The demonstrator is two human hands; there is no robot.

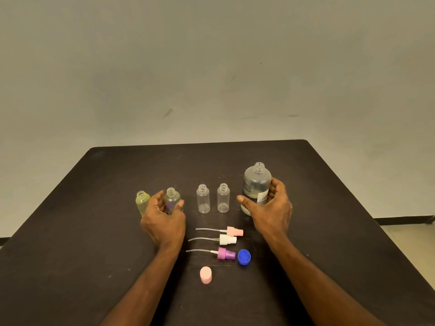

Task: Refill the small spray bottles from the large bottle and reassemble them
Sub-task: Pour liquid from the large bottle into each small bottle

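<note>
Head view: left hand (162, 220) curls around a small purple bottle (173, 200), uncapped, upright on the table (70, 220). Right hand (270, 208) grips the large bottle (256, 182), uncapped. Spray tops (227, 240) lie nearer, between both forearms.

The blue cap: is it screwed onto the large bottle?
No. The blue cap lies on the table beside the purple spray head, and the large bottle has an open neck.
</note>
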